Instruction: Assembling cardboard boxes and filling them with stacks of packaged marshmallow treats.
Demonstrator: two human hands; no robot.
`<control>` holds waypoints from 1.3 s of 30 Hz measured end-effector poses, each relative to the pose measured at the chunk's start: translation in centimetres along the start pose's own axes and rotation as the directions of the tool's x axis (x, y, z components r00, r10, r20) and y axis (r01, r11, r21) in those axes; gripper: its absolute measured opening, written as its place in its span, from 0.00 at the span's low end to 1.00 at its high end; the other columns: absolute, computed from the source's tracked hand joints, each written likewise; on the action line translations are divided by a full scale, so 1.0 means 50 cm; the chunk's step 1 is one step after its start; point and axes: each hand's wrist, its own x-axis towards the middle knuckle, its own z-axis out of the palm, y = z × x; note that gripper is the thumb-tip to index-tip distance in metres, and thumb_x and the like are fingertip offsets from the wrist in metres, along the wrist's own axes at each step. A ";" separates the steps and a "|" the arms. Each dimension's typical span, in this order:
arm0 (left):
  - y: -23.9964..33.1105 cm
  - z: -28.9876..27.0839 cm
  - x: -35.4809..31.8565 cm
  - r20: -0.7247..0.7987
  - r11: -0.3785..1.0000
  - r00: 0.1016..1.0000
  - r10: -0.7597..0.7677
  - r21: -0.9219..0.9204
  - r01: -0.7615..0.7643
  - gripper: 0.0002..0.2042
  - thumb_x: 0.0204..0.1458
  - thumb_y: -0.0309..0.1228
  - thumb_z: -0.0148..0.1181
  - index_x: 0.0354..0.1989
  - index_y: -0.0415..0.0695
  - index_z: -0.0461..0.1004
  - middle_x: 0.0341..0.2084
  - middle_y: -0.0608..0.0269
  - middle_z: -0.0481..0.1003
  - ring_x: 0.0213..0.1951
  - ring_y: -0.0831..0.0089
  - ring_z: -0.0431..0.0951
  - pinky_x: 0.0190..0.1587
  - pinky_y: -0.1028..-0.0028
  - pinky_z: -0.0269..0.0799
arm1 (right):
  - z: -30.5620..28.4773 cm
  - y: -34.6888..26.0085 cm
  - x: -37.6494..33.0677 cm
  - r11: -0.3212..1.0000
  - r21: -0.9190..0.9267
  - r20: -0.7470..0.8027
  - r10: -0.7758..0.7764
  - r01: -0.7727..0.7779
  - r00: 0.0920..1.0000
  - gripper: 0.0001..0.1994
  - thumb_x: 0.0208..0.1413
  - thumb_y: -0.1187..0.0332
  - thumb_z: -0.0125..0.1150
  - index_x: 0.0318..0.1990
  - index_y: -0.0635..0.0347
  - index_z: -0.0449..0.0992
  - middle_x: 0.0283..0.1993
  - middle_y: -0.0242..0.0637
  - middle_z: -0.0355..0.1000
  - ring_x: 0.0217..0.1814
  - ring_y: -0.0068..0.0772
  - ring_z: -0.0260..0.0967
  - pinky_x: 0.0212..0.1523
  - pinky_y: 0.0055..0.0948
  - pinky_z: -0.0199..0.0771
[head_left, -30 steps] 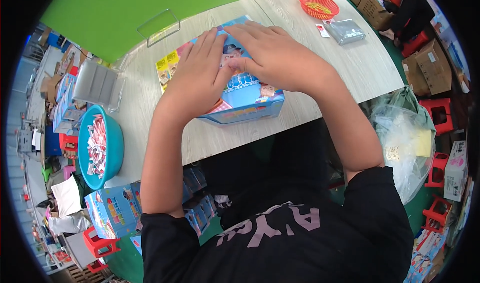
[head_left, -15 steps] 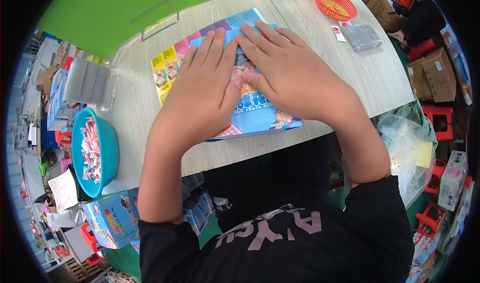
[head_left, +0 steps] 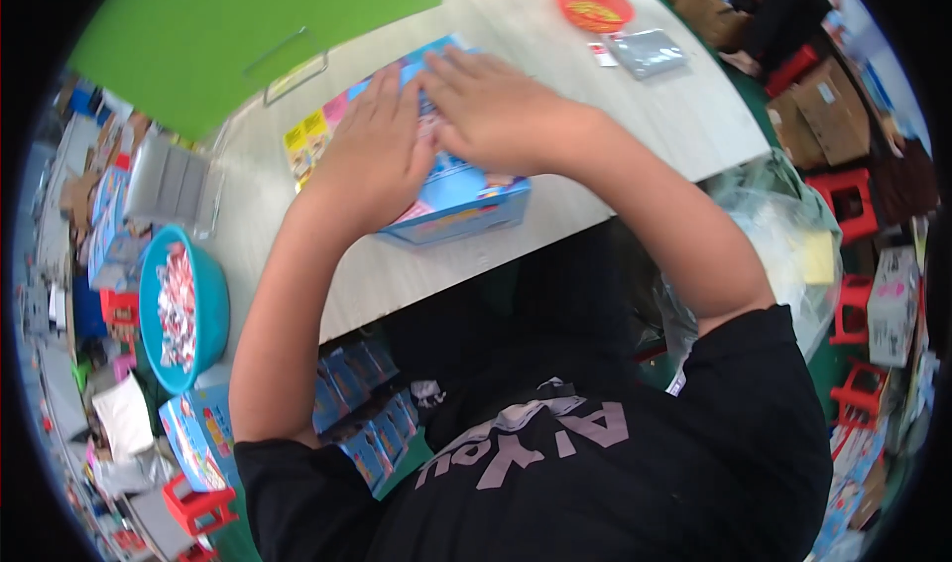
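Note:
A blue printed cardboard box (head_left: 461,220) stands on the pale wood-grain table (head_left: 288,289), with its near side facing me. On its top lies my left hand (head_left: 374,155), flat, fingers stretched out toward the far edge. My right hand (head_left: 493,111) rests flat beside it, fingers stretched and pointing to the far left, so the two hands nearly meet. Neither hand holds anything. Between them most of the box's top print is hidden. A yellow and pink printed part (head_left: 309,137) shows beyond my left hand. The hands are slightly blurred.
At the table's left edge is a teal basin (head_left: 213,309) of small wrapped packets, near a clear grey plastic case (head_left: 169,185). A red basket (head_left: 595,8) and a grey plastic pack (head_left: 648,54) lie far right. A green panel (head_left: 248,36) with a wire stand (head_left: 288,66) borders the back.
The view has shifted, and the box's near side shows more now. Both hands have stayed flat on the box, my right hand turning more toward the left.

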 end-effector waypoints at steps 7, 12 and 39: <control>0.002 0.006 -0.004 -0.167 0.996 0.986 -0.027 0.081 0.041 0.28 0.64 0.37 0.43 0.66 0.28 0.57 0.66 0.33 0.58 0.69 0.42 0.57 0.71 0.54 0.50 | 0.008 -0.003 0.008 0.999 0.031 0.010 -0.007 0.006 1.000 0.32 0.65 0.54 0.40 0.68 0.72 0.59 0.74 0.59 0.53 0.78 0.55 0.46 0.76 0.45 0.46; 0.022 -0.005 -0.007 -0.117 0.979 0.992 -0.053 0.188 0.075 0.25 0.63 0.37 0.46 0.62 0.28 0.62 0.63 0.33 0.64 0.66 0.41 0.62 0.68 0.53 0.56 | -0.008 -0.001 0.002 0.998 0.064 0.017 0.018 -0.019 1.000 0.32 0.66 0.53 0.39 0.68 0.72 0.60 0.74 0.58 0.54 0.78 0.53 0.47 0.76 0.45 0.46; 0.089 -0.027 -0.047 -0.119 0.993 0.989 -0.092 -0.083 0.083 0.26 0.60 0.33 0.50 0.63 0.28 0.61 0.63 0.32 0.63 0.66 0.40 0.61 0.68 0.52 0.55 | -0.002 -0.029 -0.088 0.956 0.294 -0.230 0.076 -0.005 0.970 0.28 0.63 0.56 0.48 0.63 0.71 0.65 0.70 0.59 0.59 0.75 0.57 0.51 0.74 0.48 0.47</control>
